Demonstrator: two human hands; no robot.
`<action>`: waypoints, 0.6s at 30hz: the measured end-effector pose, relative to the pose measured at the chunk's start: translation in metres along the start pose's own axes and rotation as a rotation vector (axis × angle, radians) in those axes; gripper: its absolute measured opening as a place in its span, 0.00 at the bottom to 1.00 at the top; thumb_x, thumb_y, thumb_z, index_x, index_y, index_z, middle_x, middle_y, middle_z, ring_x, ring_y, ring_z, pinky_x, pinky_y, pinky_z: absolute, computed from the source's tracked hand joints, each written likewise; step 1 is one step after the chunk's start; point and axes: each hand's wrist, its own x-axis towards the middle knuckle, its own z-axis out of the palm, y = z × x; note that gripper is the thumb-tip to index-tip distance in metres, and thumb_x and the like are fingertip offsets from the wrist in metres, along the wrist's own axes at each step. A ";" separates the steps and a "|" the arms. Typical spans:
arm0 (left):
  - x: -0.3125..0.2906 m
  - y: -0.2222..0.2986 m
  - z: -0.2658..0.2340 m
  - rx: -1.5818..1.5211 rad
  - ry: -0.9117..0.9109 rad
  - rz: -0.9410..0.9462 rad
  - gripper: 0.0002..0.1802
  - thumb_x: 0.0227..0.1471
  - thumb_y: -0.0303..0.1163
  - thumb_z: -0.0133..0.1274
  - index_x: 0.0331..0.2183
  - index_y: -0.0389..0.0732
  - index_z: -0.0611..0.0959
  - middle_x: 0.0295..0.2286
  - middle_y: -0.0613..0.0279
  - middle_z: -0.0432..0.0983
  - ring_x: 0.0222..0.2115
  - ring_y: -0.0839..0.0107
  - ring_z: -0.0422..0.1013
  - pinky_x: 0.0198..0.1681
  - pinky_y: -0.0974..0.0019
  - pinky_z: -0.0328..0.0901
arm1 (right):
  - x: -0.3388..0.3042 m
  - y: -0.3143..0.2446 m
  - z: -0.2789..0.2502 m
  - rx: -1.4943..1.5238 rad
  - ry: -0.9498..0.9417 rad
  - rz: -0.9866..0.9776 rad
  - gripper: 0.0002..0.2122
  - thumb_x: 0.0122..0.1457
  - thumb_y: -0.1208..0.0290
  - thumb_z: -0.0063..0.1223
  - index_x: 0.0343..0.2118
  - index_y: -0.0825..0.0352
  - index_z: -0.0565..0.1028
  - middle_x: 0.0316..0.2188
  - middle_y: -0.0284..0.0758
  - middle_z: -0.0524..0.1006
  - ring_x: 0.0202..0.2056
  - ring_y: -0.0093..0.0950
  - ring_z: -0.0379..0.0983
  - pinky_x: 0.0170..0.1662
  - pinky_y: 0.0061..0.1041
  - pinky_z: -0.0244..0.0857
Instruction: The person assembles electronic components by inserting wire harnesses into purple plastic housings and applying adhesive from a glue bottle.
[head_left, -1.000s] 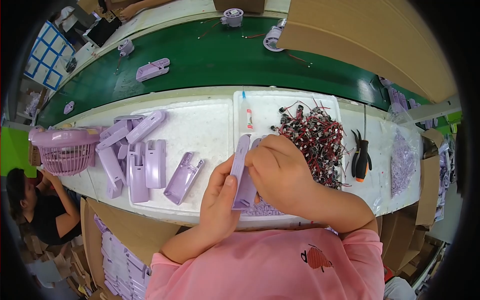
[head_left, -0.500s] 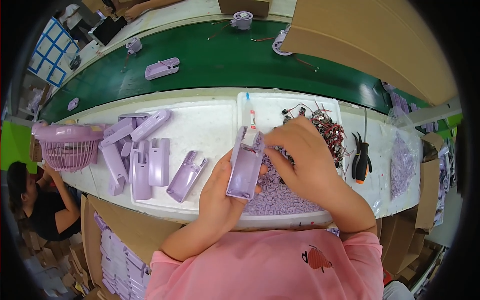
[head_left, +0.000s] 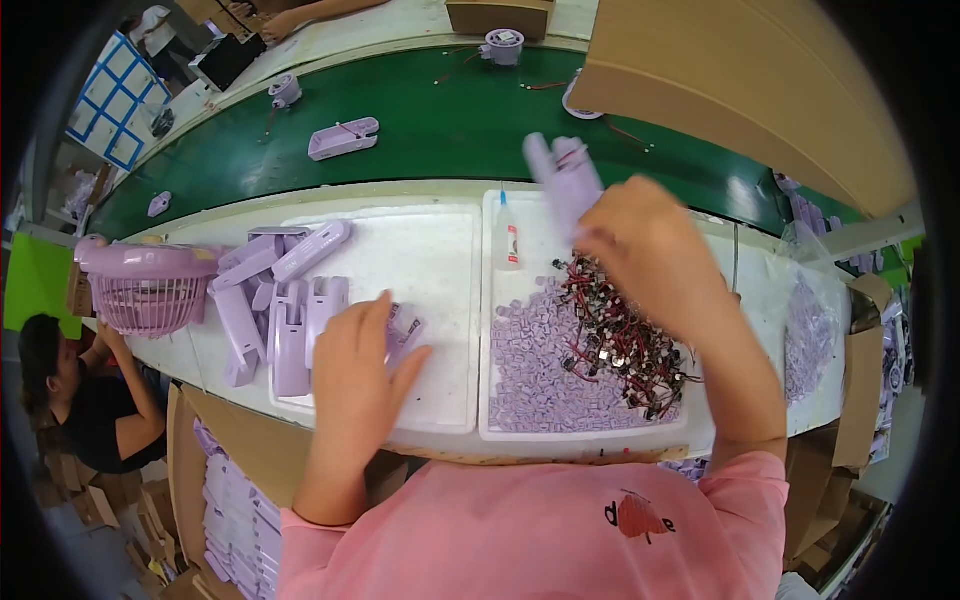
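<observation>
My right hand (head_left: 655,255) grips a long lilac plastic housing half (head_left: 567,185) by its near end. The housing is smeared by motion and reaches over the near edge of the green conveyor belt (head_left: 440,135). Fingers stretched and thumb apart, my left hand (head_left: 358,365) is over the left white tray. Just beyond its fingers lies another lilac housing half (head_left: 405,335), partly covered; whether they touch it I cannot tell. Several more lilac housings (head_left: 290,345) are heaped to its left. Below my right hand, small wired components (head_left: 625,350) lie in a tangled pile.
Small lilac parts (head_left: 530,390) fill the right tray's near side, with a blue-tipped bottle (head_left: 508,235) behind them. A lilac fan head (head_left: 150,285) stands at the left. A cardboard flap (head_left: 740,100) overhangs the belt, which carries several lilac parts. A person (head_left: 90,400) sits at the left.
The lilac housing has passed from my left hand to my right, which has carried it away toward the belt. My left hand has moved left, to the housings on the tray.
</observation>
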 end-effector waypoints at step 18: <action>0.008 0.007 0.005 -1.439 -0.116 -0.609 0.28 0.43 0.25 0.59 0.47 0.34 0.67 0.30 0.65 0.70 0.35 0.75 0.69 0.34 0.70 0.66 | -0.009 0.000 0.023 0.112 -0.334 -0.020 0.05 0.49 0.73 0.50 0.26 0.68 0.74 0.25 0.39 0.71 0.32 0.38 0.69 0.36 0.34 0.64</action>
